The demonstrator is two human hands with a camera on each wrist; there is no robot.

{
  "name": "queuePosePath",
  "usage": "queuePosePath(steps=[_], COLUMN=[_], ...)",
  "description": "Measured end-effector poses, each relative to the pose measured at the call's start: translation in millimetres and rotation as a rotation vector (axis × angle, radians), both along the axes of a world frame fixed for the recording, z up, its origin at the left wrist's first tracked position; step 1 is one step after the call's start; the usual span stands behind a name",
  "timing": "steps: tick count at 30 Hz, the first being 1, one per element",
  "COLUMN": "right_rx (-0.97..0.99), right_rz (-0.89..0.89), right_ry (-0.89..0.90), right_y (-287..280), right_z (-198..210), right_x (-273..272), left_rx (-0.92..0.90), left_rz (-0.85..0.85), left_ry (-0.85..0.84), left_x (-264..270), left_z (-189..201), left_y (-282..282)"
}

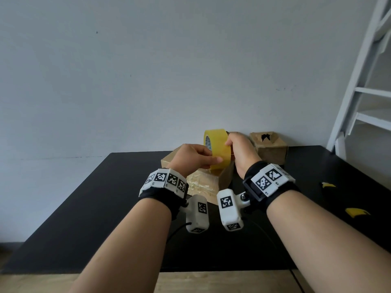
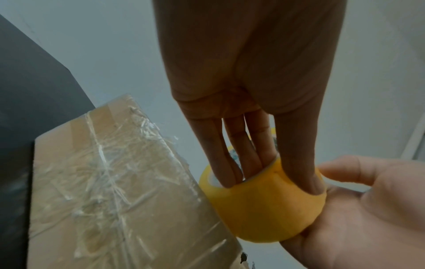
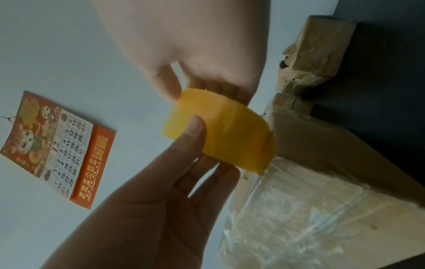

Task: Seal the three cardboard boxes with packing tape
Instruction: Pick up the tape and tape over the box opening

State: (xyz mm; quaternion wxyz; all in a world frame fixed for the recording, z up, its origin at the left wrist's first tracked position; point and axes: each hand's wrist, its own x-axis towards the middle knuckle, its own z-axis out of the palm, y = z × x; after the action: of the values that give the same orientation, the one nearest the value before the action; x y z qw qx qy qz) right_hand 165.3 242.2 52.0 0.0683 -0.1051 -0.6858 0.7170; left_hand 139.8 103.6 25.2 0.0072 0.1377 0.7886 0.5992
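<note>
tape roll (image 1: 216,150): yellow translucent, held upright in the air above the near box, toward the table's (image 1: 84,208) far edge.
near box (image 1: 203,185): brown cardboard, top covered in wrinkled clear tape.
far box (image 1: 270,148): smaller, torn hole in top, at far edge, right of the roll.
left hand (image 1: 191,158): fingers through the core, thumb pressed on the outer band; gripping the roll.
right hand (image 1: 239,150): thumb and fingers pinching the roll's right side.

A black table (image 1: 84,218) stands against a pale wall (image 1: 148,70). Near the table's right edge lie two yellow-and-black objects (image 1: 328,185) (image 1: 356,212), too small to identify. A white ladder frame (image 1: 359,85) rises beyond the far right corner. A red calendar (image 3: 57,147) hangs on the wall.
</note>
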Motion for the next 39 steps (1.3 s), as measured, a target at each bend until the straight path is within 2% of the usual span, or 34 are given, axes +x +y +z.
queuePosePath(steps=[9,12,17,23,31,39], right_rx=[0.115,0.109,0.075,0.141,0.076,0.026], right_rz=[0.068,0.066,0.080,0.174,0.107,0.142], right_ry=[0.025,0.043,0.043,0.107,0.098,0.103], right_y=[1.6,2.5,6.3,2.4,2.8,1.9], right_z=[-3.2,-5.7,-4.9,-4.0,-6.5,-7.6], right_x=[1.6,2.0,2.4,8.0,2.9,-2.9], left_rx=[0.067,0.130,0.132,0.241,0.200,0.287], left_rz=[0.052,0.071,0.077,0.092,0.025,0.091], left_ry=[0.004,0.025,0.047,0.007,-0.027,-0.009], left_x=[0.9,0.5,-1.1,-6.1,-8.1,-11.9], left_z=[2.9,6.7,9.4,7.6,6.4,7.7], left_y=[-0.5,1.0,5.5,5.3,2.7,4.7])
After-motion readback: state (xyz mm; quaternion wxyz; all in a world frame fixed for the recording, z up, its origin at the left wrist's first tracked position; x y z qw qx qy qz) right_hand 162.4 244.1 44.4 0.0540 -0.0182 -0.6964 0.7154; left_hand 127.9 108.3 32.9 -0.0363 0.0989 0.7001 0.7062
